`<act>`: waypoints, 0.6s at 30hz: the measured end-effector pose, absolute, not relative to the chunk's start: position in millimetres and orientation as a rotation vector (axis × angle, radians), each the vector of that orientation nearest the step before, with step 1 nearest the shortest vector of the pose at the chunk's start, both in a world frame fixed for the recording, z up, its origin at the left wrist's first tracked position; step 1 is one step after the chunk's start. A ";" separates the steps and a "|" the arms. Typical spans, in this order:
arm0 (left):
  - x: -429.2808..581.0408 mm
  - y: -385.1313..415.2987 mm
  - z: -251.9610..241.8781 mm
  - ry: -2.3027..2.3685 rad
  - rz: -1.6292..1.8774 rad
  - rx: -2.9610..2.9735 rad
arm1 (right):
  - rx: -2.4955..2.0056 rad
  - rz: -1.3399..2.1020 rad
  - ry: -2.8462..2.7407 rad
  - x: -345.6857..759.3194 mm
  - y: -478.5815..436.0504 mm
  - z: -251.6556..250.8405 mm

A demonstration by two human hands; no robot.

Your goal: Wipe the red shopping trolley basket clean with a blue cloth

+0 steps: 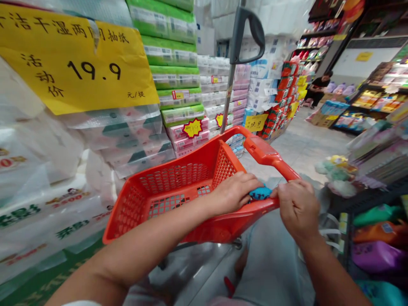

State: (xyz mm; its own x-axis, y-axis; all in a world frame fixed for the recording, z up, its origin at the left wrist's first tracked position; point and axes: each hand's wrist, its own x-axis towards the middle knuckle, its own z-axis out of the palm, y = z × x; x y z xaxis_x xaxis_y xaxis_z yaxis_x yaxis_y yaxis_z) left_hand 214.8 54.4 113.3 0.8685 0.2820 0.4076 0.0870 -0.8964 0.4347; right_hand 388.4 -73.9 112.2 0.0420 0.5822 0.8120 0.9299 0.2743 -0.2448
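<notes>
Lower centre: left hand (pixel 234 192) reaches over the near rim of the orange basket (pixel 178 178), grip curled shut around a small blue item (pixel 260 193) held right at the rim; most of the item is hidden under the fingers. Right hand (pixel 298 208) is just beside it, grip closed, pinching the rim at the corner; can't tell if it also touches the item. The item looks soft and light, probably cloth or foam, so a fingertip pinch should do and slip risk is low. The basket reads as stiff moulded plastic with mesh walls, light since no goods show inside; best held at the rim or the orange carry handle (pixel 267 155). The grey pull handle (pixel 247 29) stands upright behind. Left: tissue packs (pixel 174 55) and a yellow price sign (pixel 76 63). Upper right, down the floor (pixel 299 140), a person (pixel 318 87) well apart.
</notes>
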 end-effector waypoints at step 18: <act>190.7 -76.9 110.9 1.076 1.229 2.960 | -1.228 -0.438 -1.700 382.3 -103.6 116.2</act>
State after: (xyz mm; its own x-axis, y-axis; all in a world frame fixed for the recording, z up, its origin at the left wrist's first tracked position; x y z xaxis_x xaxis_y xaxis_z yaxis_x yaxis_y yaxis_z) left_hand 190.7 -76.9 110.9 0.5399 0.4630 0.7030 0.6354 -0.7719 0.0204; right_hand 382.3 -103.6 116.2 -0.0345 0.5292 0.8478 0.8729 0.4291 -0.2323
